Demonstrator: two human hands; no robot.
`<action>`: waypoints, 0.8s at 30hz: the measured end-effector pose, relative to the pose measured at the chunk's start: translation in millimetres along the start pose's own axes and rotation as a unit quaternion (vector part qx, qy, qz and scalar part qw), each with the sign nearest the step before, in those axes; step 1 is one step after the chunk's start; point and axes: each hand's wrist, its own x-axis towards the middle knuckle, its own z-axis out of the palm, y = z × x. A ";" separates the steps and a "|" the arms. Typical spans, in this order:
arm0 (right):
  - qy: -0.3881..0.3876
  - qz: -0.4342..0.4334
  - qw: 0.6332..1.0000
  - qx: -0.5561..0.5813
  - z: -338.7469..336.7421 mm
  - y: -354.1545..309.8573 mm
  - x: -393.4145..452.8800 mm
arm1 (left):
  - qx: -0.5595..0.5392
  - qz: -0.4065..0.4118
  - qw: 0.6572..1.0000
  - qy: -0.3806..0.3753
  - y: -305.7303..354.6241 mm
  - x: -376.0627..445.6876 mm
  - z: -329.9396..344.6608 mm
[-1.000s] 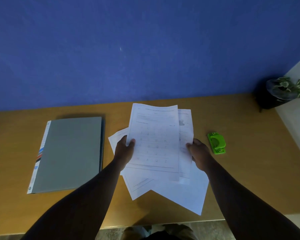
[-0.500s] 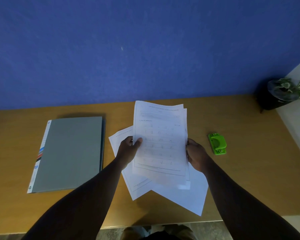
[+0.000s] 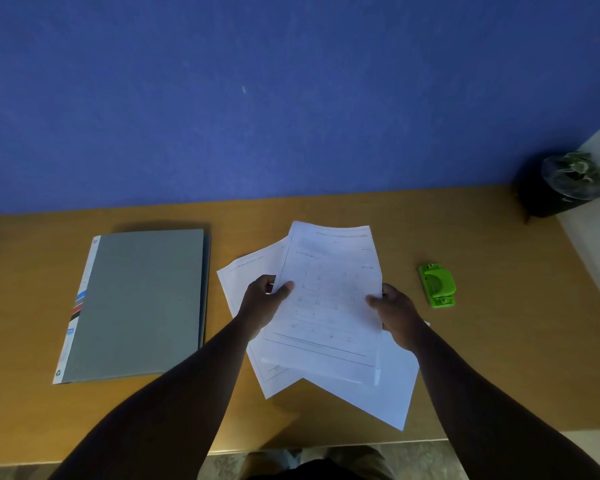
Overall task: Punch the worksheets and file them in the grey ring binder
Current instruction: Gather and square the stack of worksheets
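Note:
I hold a small stack of white worksheets (image 3: 329,299) above the middle of the wooden desk. My left hand (image 3: 265,303) pinches the stack's left edge and my right hand (image 3: 394,311) grips its right edge. More loose worksheets (image 3: 378,396) lie fanned out on the desk under the stack. The grey ring binder (image 3: 136,303) lies closed and flat to the left. A small green hole punch (image 3: 437,285) sits on the desk just right of my right hand.
A dark pot with a green plant (image 3: 568,183) stands at the desk's back right corner. A blue wall rises behind the wooden desk (image 3: 499,358). The desk's front edge runs just below the loose sheets.
The two held sheets, offset a second ago, have been drawn together into one aligned stack. Both hands have kept their hold on the stack's sides.

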 end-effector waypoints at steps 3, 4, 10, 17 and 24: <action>0.061 -0.026 0.998 -0.007 -4.0 5.4 0.2 | 0.004 -0.017 0.999 0.038 -6.4 0.2 1.1; 0.083 -0.023 0.996 -0.010 -6.5 7.7 0.5 | -0.008 -0.025 0.998 0.057 -10.4 0.5 1.5; 0.132 -0.009 0.991 -0.029 -23.8 15.0 -4.6 | 0.017 -0.102 0.962 0.254 -41.4 -4.4 4.7; 0.138 0.003 0.988 -0.066 -32.1 18.2 -6.6 | 0.104 -0.226 0.920 0.301 -46.6 -1.1 8.7; 0.121 0.012 0.992 -0.043 -33.3 23.7 -8.6 | 0.192 -0.285 0.903 0.259 -38.8 3.5 13.4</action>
